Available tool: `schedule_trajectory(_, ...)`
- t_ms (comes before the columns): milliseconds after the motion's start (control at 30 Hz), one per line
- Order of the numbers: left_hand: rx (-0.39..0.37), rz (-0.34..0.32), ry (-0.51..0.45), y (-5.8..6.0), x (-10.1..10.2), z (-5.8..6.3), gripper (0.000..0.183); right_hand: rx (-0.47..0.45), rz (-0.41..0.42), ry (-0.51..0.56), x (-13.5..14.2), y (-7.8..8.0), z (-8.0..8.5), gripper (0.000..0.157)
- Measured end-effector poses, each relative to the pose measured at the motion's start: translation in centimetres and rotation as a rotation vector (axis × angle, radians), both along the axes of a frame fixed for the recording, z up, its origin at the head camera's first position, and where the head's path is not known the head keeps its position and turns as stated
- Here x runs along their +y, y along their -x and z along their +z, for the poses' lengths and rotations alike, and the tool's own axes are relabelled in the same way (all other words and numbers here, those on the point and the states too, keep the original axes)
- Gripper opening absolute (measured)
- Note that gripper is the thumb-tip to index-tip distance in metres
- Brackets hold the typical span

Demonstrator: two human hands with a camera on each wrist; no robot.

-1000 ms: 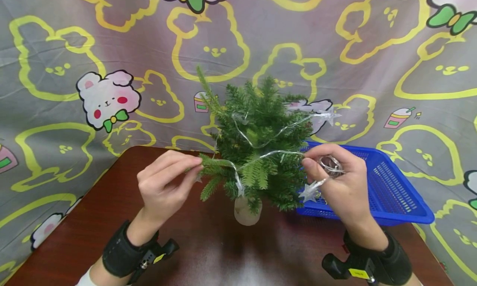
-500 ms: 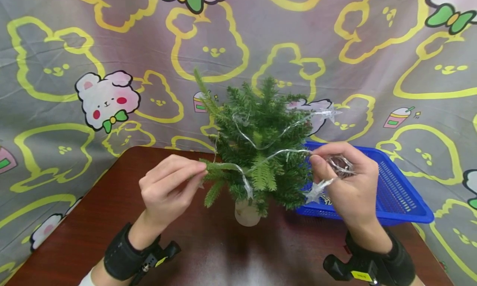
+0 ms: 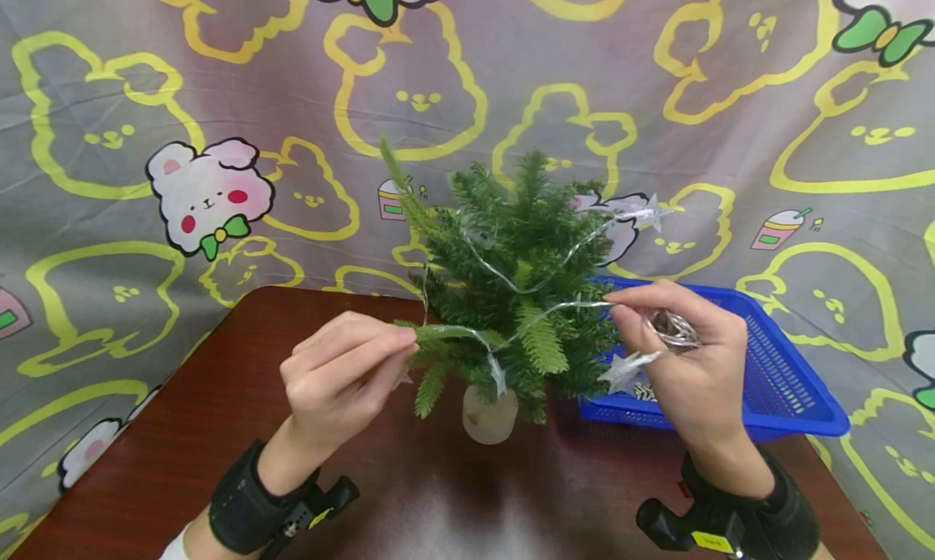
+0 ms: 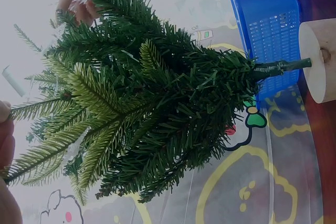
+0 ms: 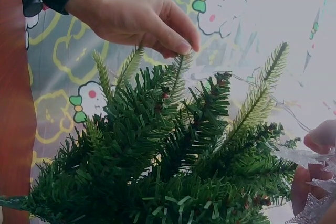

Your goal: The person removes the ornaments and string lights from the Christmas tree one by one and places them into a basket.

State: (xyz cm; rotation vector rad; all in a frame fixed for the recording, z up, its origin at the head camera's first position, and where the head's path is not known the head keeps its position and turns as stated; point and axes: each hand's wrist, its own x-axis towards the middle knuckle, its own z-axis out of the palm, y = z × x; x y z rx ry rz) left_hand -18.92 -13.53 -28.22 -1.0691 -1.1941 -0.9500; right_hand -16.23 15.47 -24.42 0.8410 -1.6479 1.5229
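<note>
A small artificial Christmas tree point(image 3: 504, 252) stands on a pale round base point(image 3: 489, 415). In the head view my left hand point(image 3: 349, 373) pinches the tip of a light green branch point(image 3: 445, 333) on the tree's left side. A clear string of star lights point(image 3: 526, 288) loops across the front foliage, one star point(image 3: 498, 375) hanging just above the base. My right hand point(image 3: 690, 365), at the tree's right, pinches the strand between thumb and forefinger. Its coiled remainder point(image 3: 674, 329) lies in that palm, and another star point(image 3: 625, 371) dangles beside the thumb.
A blue plastic basket point(image 3: 792, 381) sits behind my right hand, small items point(image 3: 644, 392) showing inside it. The brown table point(image 3: 183, 430) ends at a cartoon-patterned curtain point(image 3: 292, 73).
My left hand has moved slightly right and down with the branch tip. The right hand has shifted a little right, and the tree and its hanging star have moved slightly right.
</note>
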Motion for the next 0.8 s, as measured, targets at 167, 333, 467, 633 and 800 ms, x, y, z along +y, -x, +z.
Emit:
schedule_trajectory(167, 0.007, -0.008, 0.009, -0.10, 0.11, 0.10, 0.016, 0.001, 0.021, 0.021, 0.01, -0.05, 0.05, 0.012)
schedule_trajectory(333, 0.012, -0.013, 0.013, -0.21, 0.23, 0.12, 0.015, -0.006, -0.025, 0.003, 0.06, -0.11, 0.09, 0.013)
schedule_trajectory(467, 0.016, -0.018, 0.020, -0.29, 0.31, 0.14, 0.014, -0.013, -0.111, -0.050, 0.09, -0.12, 0.12, 0.016)
schedule_trajectory(633, 0.027, -0.023, 0.025, -0.35, 0.39, 0.19, 0.014, -0.024, -0.142, -0.075, 0.09, -0.16, 0.13, 0.019)
schedule_trajectory(800, 0.043, -0.029, 0.025, -0.40, 0.46, 0.18, 0.013, -0.025, -0.124, -0.067, -0.03, -0.12, 0.17, 0.018)
